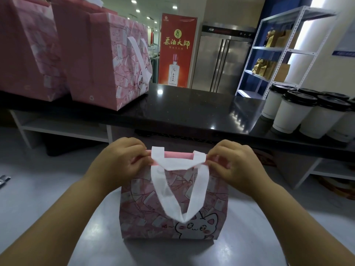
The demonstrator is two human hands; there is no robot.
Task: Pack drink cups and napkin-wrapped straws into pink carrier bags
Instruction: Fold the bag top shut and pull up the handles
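A pink carrier bag (172, 204) with a cat print and white handles stands upright on the grey work surface right in front of me. My left hand (123, 160) pinches the left end of its top edge. My right hand (230, 162) pinches the right end. The top edges are pressed together, so the bag's inside is hidden. Several white drink cups (292, 116) with black lids stand on the black counter at the right. No napkin-wrapped straws show.
Two larger pink bags (109, 60) stand on the black counter (192, 110) at the back left. A white metal shelf rack (278, 52) with brown paper bags stands behind the cups. A red banner (177, 50) and a steel fridge are farther back.
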